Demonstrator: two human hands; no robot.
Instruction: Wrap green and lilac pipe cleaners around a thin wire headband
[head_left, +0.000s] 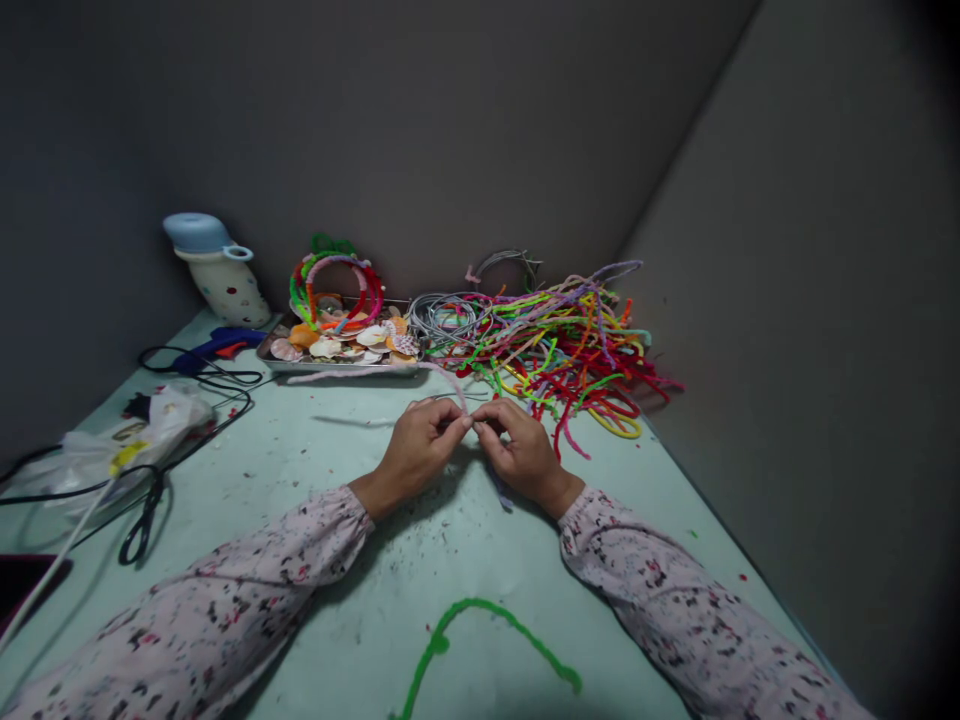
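My left hand (pixel 426 445) and my right hand (pixel 521 450) meet fingertip to fingertip above the middle of the table. Both are closed in a pinch on a pale pink pipe cleaner (pixel 450 380). Its long free end arches up from the fingers and runs left past the front of the tray. What lies right between the fingertips is too small to make out. Beneath my right hand shows a short greyish-purple end (pixel 502 494). Closer to me, a bent green pipe cleaner (pixel 480 603) lies on the table.
Behind my hands stands a metal tray (pixel 352 370) of seashells (pixel 371 335), with colourful wrapped rings (pixel 367 270) on top. Coiled grey wire (pixel 450 318) and a heap of pipe cleaners (pixel 577 340) lie right of it. At left are a bottle (pixel 225 285), black cables (pixel 154 500) and a plastic bag (pixel 165 420).
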